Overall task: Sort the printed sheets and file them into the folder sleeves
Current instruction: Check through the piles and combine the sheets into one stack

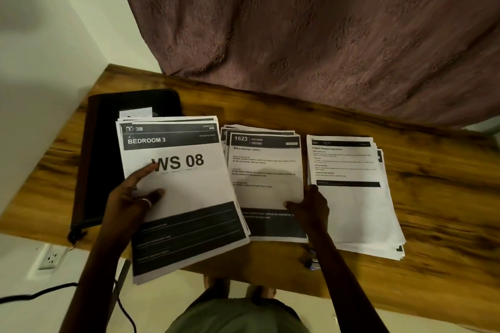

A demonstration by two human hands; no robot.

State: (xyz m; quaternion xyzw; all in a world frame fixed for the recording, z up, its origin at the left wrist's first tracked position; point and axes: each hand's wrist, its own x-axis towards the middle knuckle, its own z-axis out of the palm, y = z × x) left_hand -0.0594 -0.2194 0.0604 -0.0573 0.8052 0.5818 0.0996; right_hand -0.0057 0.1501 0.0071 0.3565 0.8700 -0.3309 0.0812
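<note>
Three stacks of printed sheets lie in a row across the wooden bench [433,197]. The left stack [189,197], at about 9 o'clock from the bench's middle, has a top page reading "BEDROOM 3" and "WS 08". Its near end hangs out past the bench's front edge. The person's left hand [130,197] grasps it by the left edge, with two digits laid on the top page just below the big lettering.

The far end of that stack overlaps a black folder [105,149], which lies shut at 10 o'clock near the bench's left end.

The middle stack [265,170], headed "1623 KITCHEN", lies flat just beside the left one, which overlaps its left edge. The right hand [311,207] sits at this stack's lower right edge, between it and the right stack [354,205] at 3 o'clock. Its fingertips touch the top sheet; whether they pinch it I cannot tell.

A small dark object [313,263], too blurred to name, lies at 6 o'clock by the front edge. A mauve curtain [324,35] hangs at 12 o'clock. A wall socket [50,257] and a black cable [40,295] show at 8 o'clock
</note>
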